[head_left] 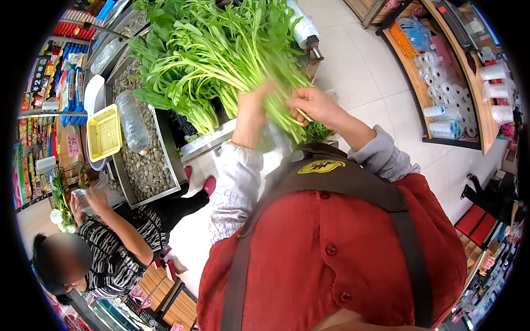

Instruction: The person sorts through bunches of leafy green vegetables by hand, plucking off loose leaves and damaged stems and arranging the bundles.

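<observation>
Long-stemmed leafy greens (232, 66), resembling water spinach, lie heaped in front of me, with their pale cut stems toward my apron. My left hand (253, 113) is wrapped around a bunch of the stems from the left; its fingertips are smeared by motion. On the other side of the bunch, my right hand (317, 106) has its fingers pinched together on a few stems. Broader-leaved greens (201, 118) sit just left of my left hand, at the edge of the display.
A metal tray of clams or snails (144, 174) stands to the left, with a yellow basket (104, 132) and a filled plastic bag (132, 121) on it. Another person (124, 243) handles a clear bag at lower left. Shelves with plastic rolls (441, 83) stand right.
</observation>
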{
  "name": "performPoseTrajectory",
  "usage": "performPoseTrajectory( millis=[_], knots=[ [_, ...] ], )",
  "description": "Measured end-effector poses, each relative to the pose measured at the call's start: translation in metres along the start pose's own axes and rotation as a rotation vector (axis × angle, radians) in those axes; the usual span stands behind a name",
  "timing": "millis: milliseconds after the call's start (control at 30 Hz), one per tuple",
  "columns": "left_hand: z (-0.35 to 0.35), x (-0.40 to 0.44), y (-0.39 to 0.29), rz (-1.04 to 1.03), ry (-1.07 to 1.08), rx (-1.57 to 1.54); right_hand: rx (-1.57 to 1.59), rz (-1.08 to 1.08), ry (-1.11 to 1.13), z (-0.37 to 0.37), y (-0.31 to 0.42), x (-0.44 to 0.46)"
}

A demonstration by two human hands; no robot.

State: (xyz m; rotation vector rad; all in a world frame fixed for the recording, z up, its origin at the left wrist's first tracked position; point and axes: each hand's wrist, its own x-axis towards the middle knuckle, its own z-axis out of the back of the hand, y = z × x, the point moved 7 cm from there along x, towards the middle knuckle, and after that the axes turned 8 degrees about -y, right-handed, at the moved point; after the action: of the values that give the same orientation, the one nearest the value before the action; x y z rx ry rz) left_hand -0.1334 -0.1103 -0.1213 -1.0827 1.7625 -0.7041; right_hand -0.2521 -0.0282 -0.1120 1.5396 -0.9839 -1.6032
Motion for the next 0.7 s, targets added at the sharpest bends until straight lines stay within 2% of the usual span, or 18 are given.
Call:
performPoseTrajectory(
  millis=[67,133,167,233,267,333,433,567,667,700],
  knots=[
    [0.001,0.004,0.001,-0.045,-0.005,0.007,-0.023,0.015,-0.096,0.005,0.002,-0.004],
    [0.003,0.007,0.004,-0.046,-0.034,0.037,-0.138,0.183,-0.153,0.008,0.013,-0.008],
    [0.002,0.008,0.006,-0.044,-0.029,0.039,-0.136,0.183,-0.158,0.012,0.009,-0.006],
    [-0.002,0.005,0.003,-0.07,-0.02,0.007,-0.351,0.379,-0.188,0.013,0.017,-0.005],
    [-0.002,0.003,0.002,-0.106,-0.038,0.016,-0.35,0.379,-0.191,0.016,0.016,-0.007],
    [-0.005,0.002,0.004,-0.103,-0.04,-0.003,-0.724,0.537,-0.287,0.018,0.042,-0.022],
    [-0.004,0.004,0.004,-0.081,-0.054,-0.003,-0.87,0.628,-0.303,0.021,0.052,-0.026],
    [-0.01,-0.004,-0.001,-0.033,-0.045,-0.023,-0.876,0.758,-0.375,0.029,0.068,-0.026],
    [-0.011,-0.01,-0.005,-0.024,-0.015,0.015,-0.696,0.705,-0.394,0.035,0.072,-0.011],
    [-0.013,-0.011,-0.007,-0.027,0.013,0.024,-0.506,0.568,-0.313,0.037,0.059,0.009]
  ],
)
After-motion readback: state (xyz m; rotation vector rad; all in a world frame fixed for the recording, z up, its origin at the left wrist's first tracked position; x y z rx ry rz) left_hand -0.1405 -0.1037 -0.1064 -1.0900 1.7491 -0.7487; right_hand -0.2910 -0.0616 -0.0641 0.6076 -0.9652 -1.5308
